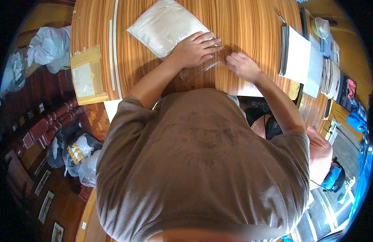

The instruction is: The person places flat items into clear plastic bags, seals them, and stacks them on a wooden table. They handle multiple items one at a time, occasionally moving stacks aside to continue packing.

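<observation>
A flat clear plastic bag (pixel 164 27) with something folded and off-white inside, perhaps cloth, lies slanted on the wood-grain table (pixel 243 20). My left hand (pixel 197 50) rests palm down on the bag's near right corner, its fingers stretched out and a little apart. Just to the right, my right hand (pixel 243 67) is closed, fingertips pinched together at the edge of a clear, shiny plastic flap (pixel 212 65) that extends from the bag. The flap is see-through, so its exact outline is hard to make out.
A stack of white paper (pixel 295 54) lies at the table's right, with a red pen (pixel 280 16) beyond it. Pale strips (pixel 114 48) run along the left, near a taped card (pixel 83 78). Plastic bags (pixel 79 155) sit on the floor at left.
</observation>
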`<state>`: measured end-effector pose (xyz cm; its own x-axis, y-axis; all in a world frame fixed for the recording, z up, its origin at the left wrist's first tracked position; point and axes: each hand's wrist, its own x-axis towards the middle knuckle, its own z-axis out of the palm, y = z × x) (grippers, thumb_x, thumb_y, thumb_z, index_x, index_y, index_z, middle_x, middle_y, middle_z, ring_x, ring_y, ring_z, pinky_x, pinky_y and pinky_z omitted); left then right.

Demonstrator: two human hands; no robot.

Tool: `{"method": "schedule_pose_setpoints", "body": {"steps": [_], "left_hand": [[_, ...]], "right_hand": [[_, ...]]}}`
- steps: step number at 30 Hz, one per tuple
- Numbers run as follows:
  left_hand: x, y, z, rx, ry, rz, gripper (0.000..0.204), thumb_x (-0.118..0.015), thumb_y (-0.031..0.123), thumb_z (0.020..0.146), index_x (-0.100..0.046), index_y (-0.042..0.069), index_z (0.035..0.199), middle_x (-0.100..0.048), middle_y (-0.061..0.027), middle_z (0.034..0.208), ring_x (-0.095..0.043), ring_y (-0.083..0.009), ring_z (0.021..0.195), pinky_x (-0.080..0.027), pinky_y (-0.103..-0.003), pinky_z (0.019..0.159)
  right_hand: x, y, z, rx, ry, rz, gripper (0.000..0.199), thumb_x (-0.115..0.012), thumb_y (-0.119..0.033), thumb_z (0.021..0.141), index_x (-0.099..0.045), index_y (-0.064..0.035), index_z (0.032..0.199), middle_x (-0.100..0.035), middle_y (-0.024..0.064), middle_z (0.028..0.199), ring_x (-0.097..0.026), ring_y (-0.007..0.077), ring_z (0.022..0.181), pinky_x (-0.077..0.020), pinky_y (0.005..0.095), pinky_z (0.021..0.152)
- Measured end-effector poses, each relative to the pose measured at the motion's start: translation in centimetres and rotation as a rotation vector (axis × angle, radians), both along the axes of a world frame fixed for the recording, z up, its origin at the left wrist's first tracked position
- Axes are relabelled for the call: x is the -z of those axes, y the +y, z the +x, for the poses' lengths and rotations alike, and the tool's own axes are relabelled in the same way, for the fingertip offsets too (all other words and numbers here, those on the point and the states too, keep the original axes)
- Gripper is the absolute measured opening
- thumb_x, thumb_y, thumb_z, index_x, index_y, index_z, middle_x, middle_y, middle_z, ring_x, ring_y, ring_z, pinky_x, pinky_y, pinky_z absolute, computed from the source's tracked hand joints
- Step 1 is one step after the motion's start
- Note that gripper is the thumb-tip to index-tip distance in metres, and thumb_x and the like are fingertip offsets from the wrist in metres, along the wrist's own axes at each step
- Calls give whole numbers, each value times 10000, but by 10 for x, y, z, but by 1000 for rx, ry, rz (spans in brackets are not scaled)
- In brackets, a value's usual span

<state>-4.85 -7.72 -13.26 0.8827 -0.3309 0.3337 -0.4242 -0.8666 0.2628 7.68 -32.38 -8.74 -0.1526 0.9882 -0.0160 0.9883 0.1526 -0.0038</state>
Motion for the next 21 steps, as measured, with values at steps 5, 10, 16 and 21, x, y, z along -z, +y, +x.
{"method": "schedule_pose_setpoints", "body": {"steps": [5,10,16,21], "left_hand": [[-1,3,-3,33,11,-37,402,-666,363,882,-721,170,1230,-481,40,1551,-408,-220,1450,-327,-418,1195],[-2,5,-3,44,64,104,437,-671,352,882,-693,197,1289,-488,43,1544,-429,-220,1433,-322,-425,1198],[9,4,-3,38,25,35,468,-655,345,910,-650,171,1344,-445,30,1577,-383,-217,1468,-319,-425,1202],[7,0,-5,51,2,100,499,-589,409,969,-555,278,1449,-478,65,1549,-403,-189,1449,-308,-407,1208]], "right_hand": [[-34,19,-32,198,164,81,320,-747,-221,768,-641,-89,1040,-598,69,1148,-572,273,1107,-465,393,960],[-2,43,-43,256,295,28,284,-707,-195,801,-640,-78,1051,-639,98,1075,-600,309,1088,-489,424,939],[0,25,-49,239,255,61,239,-591,-122,839,-676,-77,1057,-637,84,1014,-604,269,1079,-483,397,932],[-10,1,-65,150,178,24,253,-617,-150,819,-695,-87,1052,-628,66,1029,-602,250,1074,-478,376,920]]}}
